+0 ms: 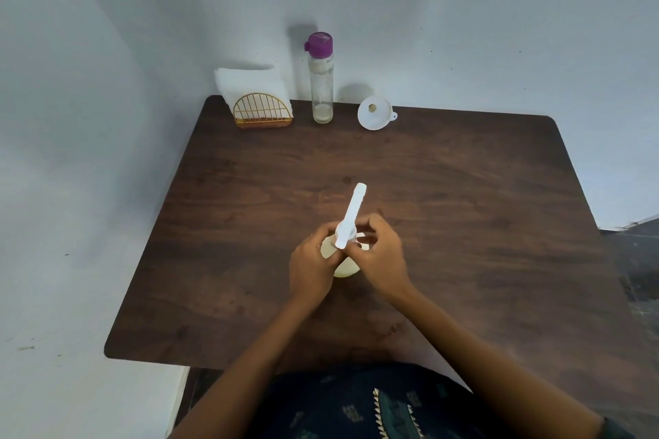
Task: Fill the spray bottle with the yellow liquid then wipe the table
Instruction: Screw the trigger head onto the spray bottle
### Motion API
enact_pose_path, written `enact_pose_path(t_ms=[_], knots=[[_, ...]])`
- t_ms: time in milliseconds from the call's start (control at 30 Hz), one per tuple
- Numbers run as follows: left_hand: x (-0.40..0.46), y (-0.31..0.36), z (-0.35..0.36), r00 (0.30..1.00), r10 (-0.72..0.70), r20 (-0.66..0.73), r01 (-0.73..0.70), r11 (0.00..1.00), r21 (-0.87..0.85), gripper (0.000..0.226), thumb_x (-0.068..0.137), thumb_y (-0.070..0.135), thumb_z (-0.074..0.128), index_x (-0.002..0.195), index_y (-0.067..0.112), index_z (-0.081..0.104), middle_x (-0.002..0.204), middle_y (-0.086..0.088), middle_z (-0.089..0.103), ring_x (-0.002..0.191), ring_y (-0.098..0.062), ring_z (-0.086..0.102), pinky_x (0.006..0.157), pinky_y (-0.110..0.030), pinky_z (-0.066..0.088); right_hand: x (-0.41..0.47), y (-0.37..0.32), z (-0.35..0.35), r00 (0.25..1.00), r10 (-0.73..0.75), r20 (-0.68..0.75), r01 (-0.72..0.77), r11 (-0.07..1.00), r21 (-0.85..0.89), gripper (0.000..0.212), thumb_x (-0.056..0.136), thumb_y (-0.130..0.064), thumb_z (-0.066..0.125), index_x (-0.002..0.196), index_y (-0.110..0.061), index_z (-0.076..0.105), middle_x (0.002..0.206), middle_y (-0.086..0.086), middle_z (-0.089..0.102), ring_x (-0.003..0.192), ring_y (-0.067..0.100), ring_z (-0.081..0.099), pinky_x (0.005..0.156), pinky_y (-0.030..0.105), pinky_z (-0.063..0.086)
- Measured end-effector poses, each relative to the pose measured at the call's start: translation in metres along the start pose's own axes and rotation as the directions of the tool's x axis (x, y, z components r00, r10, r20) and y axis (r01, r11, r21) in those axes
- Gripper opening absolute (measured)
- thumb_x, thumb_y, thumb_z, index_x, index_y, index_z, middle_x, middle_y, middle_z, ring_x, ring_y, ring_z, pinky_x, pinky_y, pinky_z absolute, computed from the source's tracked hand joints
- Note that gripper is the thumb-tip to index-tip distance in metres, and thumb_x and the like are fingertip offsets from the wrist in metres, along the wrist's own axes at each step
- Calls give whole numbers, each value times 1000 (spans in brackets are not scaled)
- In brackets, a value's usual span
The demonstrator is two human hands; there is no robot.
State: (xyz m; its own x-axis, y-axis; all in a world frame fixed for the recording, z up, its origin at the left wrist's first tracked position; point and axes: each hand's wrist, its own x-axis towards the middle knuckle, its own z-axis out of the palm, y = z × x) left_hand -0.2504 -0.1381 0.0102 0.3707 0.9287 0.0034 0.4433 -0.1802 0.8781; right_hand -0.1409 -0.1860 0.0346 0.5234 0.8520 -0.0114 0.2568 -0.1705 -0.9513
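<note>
A spray bottle [344, 269] holding pale yellow liquid stands upright on the dark wooden table [463, 207], near its middle. Its white spray head [352, 216] sticks up and points away from me. My left hand [311, 269] wraps the bottle's body from the left. My right hand [381, 253] pinches the collar under the spray head from the right. At the back edge stands a tall clear bottle [322, 82] with a purple cap, with only a thin layer of liquid at its bottom. A white funnel [375, 113] lies tipped on its side to the right of it.
A gold wire holder [262, 112] with white paper napkins [249, 84] stands at the back left corner. Pale walls close off the table's back and left sides. The floor drops away past the right edge.
</note>
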Motion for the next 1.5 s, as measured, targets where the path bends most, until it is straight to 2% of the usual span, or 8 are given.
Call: enact_pose_path(t_ms=[167,367,533,633,767,1000,1200,1500], knots=[[-1,1,-1,999,-2,-45,1,1000,-16,23,73,53,54,94,49,59,73,36,60,73,7,60,63,-20,46,5,-4,11,999,27,-42,-26,1000,17,43,63,-24,85,83,-21,48,83,-4,57,78,11,56,65,25,49],[1,-4,0,1000,-8,-29,8,1000,15,26,78,47,64,104,42,59,86,15,70,80,-8,65,69,-33,53,-2,6,2,997,-53,49,53,999,-6,27,76,-15,71,103,-15,64,100,2,59,93,12,58,78,30,52],[-3,0,0,1000,2,-30,-2,1000,2,28,75,51,55,103,50,54,80,30,66,77,1,63,66,-25,51,-1,-3,13,989,78,-124,-73,996,44,33,68,-16,82,82,-12,52,82,1,62,77,17,60,66,26,50],[0,3,-3,1000,1,-26,-1,1000,8,28,73,54,57,100,50,54,78,43,59,76,12,59,64,-13,44,-1,-2,14,997,41,-62,-38,998,50,40,65,-24,83,88,-17,51,88,1,61,82,19,60,68,33,53],[3,-1,-2,999,-37,-13,37,999,-1,21,78,44,69,95,49,57,82,31,65,78,1,63,68,-28,51,-6,6,7,998,-65,17,66,998,-17,27,78,-24,66,104,-19,60,100,-4,59,96,14,58,79,38,53],[-3,8,-3,1000,-4,-23,4,1000,-13,30,75,50,59,103,58,52,80,46,58,78,15,58,66,-14,45,-6,-6,11,991,74,-111,-65,995,82,38,69,-15,79,96,-18,53,86,-7,61,79,7,61,66,17,49],[-1,4,-3,999,-36,-30,36,999,-2,23,77,46,64,99,50,56,76,39,61,75,8,60,62,-16,44,-8,4,9,999,-28,-23,27,1000,-13,20,78,-17,68,96,-19,60,96,-8,61,94,15,59,80,41,52],[-3,7,1,996,-56,-64,55,998,-10,38,75,42,62,109,25,68,75,24,60,72,-1,59,65,-19,45,-9,-6,18,977,121,-178,-103,989,107,40,65,-17,84,86,-28,51,85,-11,63,78,0,60,65,15,48]])
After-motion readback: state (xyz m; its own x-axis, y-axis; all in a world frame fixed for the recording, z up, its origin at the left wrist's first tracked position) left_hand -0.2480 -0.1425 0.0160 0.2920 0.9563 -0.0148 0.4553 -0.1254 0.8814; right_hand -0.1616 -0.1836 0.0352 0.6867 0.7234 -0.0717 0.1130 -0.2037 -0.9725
